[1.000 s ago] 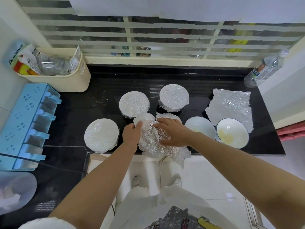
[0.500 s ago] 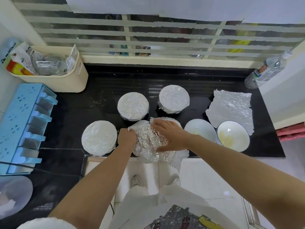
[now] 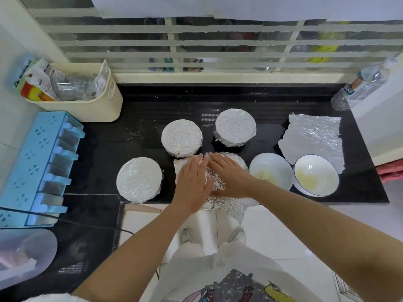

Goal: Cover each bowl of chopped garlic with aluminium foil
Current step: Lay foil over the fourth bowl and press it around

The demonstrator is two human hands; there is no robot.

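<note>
Left hand (image 3: 193, 184), right hand (image 3: 231, 177) flat on foil (image 3: 226, 205), pressing, grasping nothing. Risk: hard push tears foil; sideways slip may knock open bowl (image 3: 268, 164) at 3 o'clock.

The left hand (image 3: 193, 182) lies flat, palm down, on the foil (image 3: 229, 207), fingers straight and close together, pointing far. The right hand (image 3: 229, 177) is just beside it, also flat and palm down, its straight fingers angled far and left, so the fingertips of both hands nearly meet. The bare left forearm (image 3: 141, 240) reaches in from the near left, the bare right forearm (image 3: 305, 210) from the near right.
</note>
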